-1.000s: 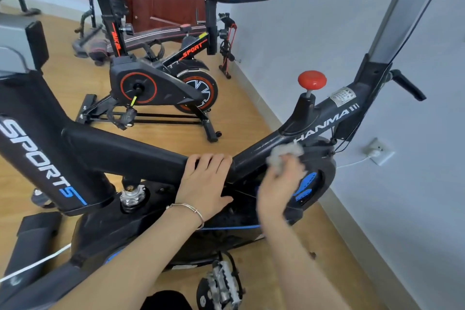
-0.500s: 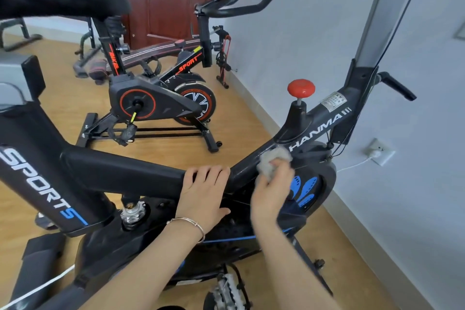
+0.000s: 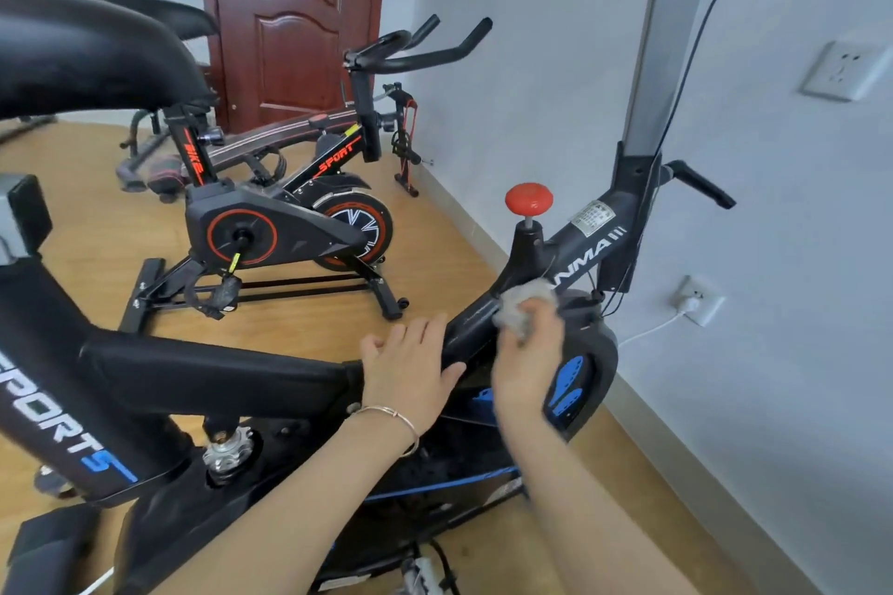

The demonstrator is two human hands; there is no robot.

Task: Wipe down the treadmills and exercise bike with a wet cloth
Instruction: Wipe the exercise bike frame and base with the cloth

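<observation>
A black exercise bike (image 3: 217,372) with blue trim and white lettering fills the foreground. My left hand (image 3: 410,370), a thin bracelet on its wrist, rests flat on the frame's top tube with straight fingers. My right hand (image 3: 529,353) grips a crumpled grey cloth (image 3: 519,304) and presses it against the sloping frame tube just below the red knob (image 3: 528,198). The hand is blurred. The blue-patterned flywheel cover (image 3: 575,377) sits right beside it.
A second black and red exercise bike (image 3: 290,227) stands behind on the wooden floor (image 3: 87,227). A dark red door (image 3: 295,15) is at the back. The grey wall (image 3: 773,353) on the right carries sockets, one with a white plug (image 3: 691,304). A black saddle (image 3: 92,58) looms upper left.
My right hand has slid the cloth up the sloping tube toward the red knob. My left hand's fingers have straightened on the tube. The view has tilted up.
</observation>
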